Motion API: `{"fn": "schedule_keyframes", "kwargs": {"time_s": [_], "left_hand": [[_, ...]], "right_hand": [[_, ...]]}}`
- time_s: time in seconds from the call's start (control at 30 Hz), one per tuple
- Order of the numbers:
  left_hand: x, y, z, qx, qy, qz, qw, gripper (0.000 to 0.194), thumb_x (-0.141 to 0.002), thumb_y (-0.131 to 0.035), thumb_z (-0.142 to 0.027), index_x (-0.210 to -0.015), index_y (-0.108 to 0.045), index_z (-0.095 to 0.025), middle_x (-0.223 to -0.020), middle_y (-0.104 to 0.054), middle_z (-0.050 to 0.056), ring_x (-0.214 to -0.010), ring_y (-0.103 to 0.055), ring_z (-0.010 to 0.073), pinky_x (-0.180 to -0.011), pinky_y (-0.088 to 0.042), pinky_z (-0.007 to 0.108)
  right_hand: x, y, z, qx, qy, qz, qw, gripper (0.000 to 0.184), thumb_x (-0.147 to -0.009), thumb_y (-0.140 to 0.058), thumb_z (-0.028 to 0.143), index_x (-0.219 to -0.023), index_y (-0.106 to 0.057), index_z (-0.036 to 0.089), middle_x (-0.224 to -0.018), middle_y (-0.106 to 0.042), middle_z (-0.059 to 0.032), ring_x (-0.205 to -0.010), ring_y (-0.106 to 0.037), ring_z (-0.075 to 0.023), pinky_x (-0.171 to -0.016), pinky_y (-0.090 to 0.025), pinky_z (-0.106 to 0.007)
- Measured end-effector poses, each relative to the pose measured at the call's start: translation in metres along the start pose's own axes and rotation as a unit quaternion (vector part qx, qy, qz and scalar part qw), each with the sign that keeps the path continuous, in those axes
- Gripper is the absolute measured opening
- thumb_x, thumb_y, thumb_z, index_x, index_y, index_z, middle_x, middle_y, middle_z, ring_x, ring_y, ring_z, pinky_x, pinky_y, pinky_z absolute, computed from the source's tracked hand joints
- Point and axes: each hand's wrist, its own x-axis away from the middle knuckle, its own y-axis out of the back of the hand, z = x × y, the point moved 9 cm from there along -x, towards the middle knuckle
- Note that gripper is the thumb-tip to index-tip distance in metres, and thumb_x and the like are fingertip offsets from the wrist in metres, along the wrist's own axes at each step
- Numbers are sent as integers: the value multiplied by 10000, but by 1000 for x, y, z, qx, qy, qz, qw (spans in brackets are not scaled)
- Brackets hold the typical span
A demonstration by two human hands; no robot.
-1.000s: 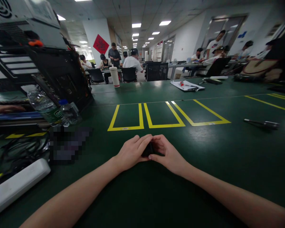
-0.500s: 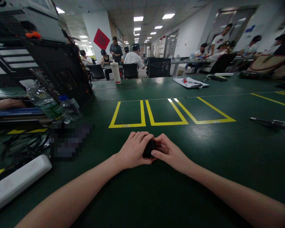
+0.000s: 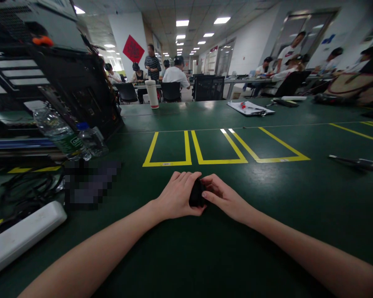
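Observation:
Between my two hands is a small black object, dark and rounded; its kind cannot be made out. My left hand is wrapped round it from the left, fingers over the far side and thumb on the near side. From the right, my right hand closes on its right side with bent fingers and thumb. Much of the object is hidden by the fingers. Both hands are low over the green table, just in front of the yellow tape outlines.
At left are an open computer case, plastic bottles, dark cables and a white power strip. A dark-handled tool lies right. Farther back stand a white tumbler and a clipboard. Several people sit beyond.
My right thumb and the black object have shifted slightly to the right. A bit more of the object shows between my hands. At far left, another person's hand has gone from view.

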Motion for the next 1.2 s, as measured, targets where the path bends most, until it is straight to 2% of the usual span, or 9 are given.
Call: {"fn": "schedule_keyframes", "kwargs": {"time_s": [0.07, 0.27, 0.43, 0.67, 0.83, 1.03, 1.2], "left_hand": [[0, 0, 0, 1, 1, 0, 1000, 695, -653, -614, -425, -1202, -292, -146, -1076, -510, 84, -948, -482, 225, -849, -335, 366], [0, -1, 0, -12, 2, 4, 1000, 688, -643, -620, -425, -1190, -305, -153, -1095, -507, 84, -962, -479, 228, -851, -333, 372], [1, -1, -2, -37, -11, 4, 999, 665, -653, -609, -425, -1184, -322, -145, -1118, -498, 96, -973, -472, 239, -839, -340, 378], [1, -3, -6, -76, -30, 17, 997, 657, -679, -587, -441, -1196, -323, -134, -1127, -491, 113, -970, -475, 248, -829, -348, 381], [2, -7, -7, -106, -46, 24, 993, 647, -690, -571, -453, -1188, -334, -115, -1127, -483, 131, -965, -472, 261, -819, -354, 389], [3, -8, -7, -115, -60, 25, 991, 661, -686, -573, -464, -1189, -328, -112, -1129, -476, 132, -953, -470, 264, -807, -364, 390], [2, -6, -8, -109, -58, 21, 992, 646, -689, -576, -445, -1187, -329, -116, -1131, -479, 130, -963, -470, 260, -811, -364, 385]], "right_hand": [[1, -1, 1, -1, 10, 10, 1000, 175, -822, -482, 239, -989, -434, 215, -966, -512, -21, -904, -539, -158, -795, -480, -351], [6, 0, 8, 30, 60, -4, 998, 277, -773, -548, 170, -1016, -430, 235, -1032, -456, -18, -962, -513, -160, -844, -469, -358], [5, -1, 7, 10, 57, -6, 998, 171, -810, -502, 208, -967, -439, 228, -953, -481, -9, -900, -541, -145, -800, -490, -343], [4, 1, 3, 32, 19, -17, 999, 288, -790, -531, 213, -1048, -406, 227, -1034, -503, -35, -962, -529, -168, -847, -467, -373], [5, -2, 6, 59, 55, 1, 997, 236, -784, -535, 192, -999, -441, 215, -969, -509, -24, -898, -541, -161, -802, -484, -360], [6, 0, 9, 101, 82, -10, 991, 302, -741, -588, 204, -1002, -438, 228, -1013, -472, -35, -928, -503, -185, -804, -475, -379], [5, 1, 10, 85, 80, -4, 993, 175, -804, -508, 249, -971, -460, 228, -998, -478, -32, -901, -511, -168, -789, -481, -354]]}}
